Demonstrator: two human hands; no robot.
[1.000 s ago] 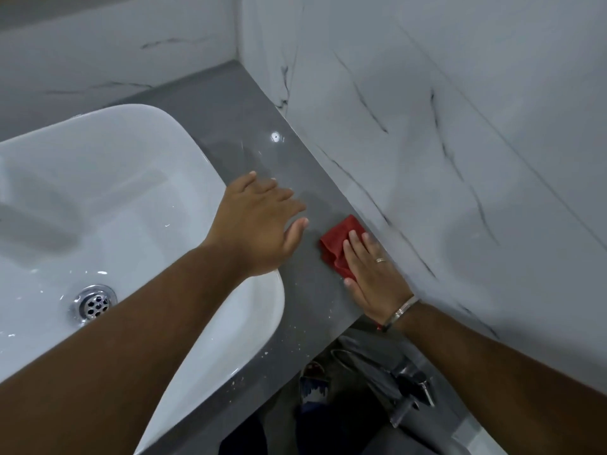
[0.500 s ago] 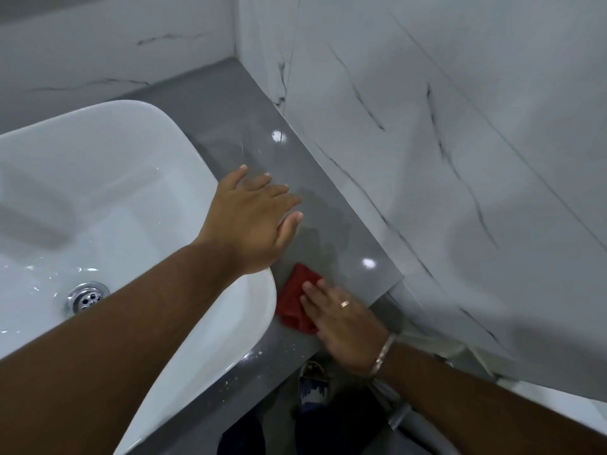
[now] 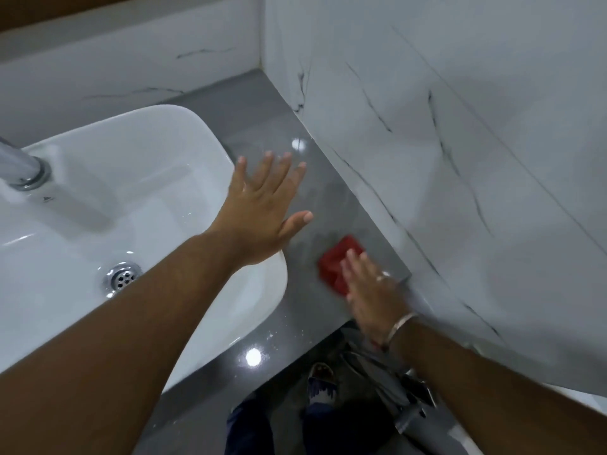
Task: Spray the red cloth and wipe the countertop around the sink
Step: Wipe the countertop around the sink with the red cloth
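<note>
A folded red cloth (image 3: 338, 264) lies on the grey countertop (image 3: 269, 126) right of the white sink (image 3: 138, 178). My right hand (image 3: 371, 290) presses flat on the cloth near the counter's front right corner, by the wall; the hand is blurred. My left hand (image 3: 262, 205) hovers with fingers spread over the sink's right rim and the counter, holding nothing. No spray bottle is in view.
White marble wall tiles (image 3: 460, 159) border the counter on the right and at the back. A chrome tap (image 3: 23, 169) stands at the sink's left, a drain (image 3: 123, 277) in its bowl. Below the counter edge are my feet (image 3: 322, 382) and grey pipework (image 3: 410, 405).
My right hand slid the red cloth from beside the wall toward the front edge near the sink, then back out to the right. My left hand opened its fingers wider.
</note>
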